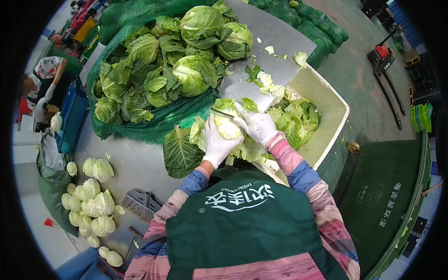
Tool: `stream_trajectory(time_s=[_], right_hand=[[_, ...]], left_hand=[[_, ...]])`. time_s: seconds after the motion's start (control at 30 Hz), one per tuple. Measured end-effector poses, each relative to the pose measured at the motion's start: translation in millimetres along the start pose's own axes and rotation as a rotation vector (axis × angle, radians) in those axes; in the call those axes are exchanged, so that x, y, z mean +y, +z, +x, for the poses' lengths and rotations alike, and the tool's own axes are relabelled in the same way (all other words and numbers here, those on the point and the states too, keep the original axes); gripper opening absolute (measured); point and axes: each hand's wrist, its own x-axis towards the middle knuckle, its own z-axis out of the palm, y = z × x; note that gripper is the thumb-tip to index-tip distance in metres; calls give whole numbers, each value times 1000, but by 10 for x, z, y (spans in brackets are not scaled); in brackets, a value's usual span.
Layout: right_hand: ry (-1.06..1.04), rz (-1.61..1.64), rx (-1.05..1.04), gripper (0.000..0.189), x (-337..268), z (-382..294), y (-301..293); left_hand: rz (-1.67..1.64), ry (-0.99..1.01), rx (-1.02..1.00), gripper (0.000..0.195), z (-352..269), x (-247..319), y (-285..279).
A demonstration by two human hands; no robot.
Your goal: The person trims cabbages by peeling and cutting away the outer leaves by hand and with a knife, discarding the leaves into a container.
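Observation:
Both hands wear white gloves. My left hand (pixel 219 141) grips a pale, partly stripped cabbage (pixel 228 128) from its left side, in front of the apron. On the cabbage's right side lies my right hand (pixel 257 123), thumb and forefinger stretched over it. A thin dark blade (pixel 222 113) crosses the top of the cabbage between the hands; its handle is hidden, and which hand holds it is unclear. Loose leaves hang around the cabbage, among them a large dark green leaf (pixel 182 152). Beyond them, a green mesh sack (pixel 175 115) lies open, full of untrimmed cabbages (pixel 192 75).
A white bin (pixel 327 115) with leaves stands at the right of the metal table (pixel 140 157). Trimmed cabbages (pixel 91 203) and a brush head (pixel 141 204) are at lower left. Another person (pixel 45 84) is at far left. A pallet jack (pixel 383 63) stands at far right.

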Motion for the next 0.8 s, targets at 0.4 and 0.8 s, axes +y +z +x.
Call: stream_trajectory(time_s=[0.4, 0.8], right_hand=[[-57, -65, -225, 56, 148, 260, 152], [304, 30, -50, 44, 127, 381, 259]], left_hand=[[-77, 9, -35, 112, -20, -51, -63], [-421, 57, -92, 108, -213, -533, -212]])
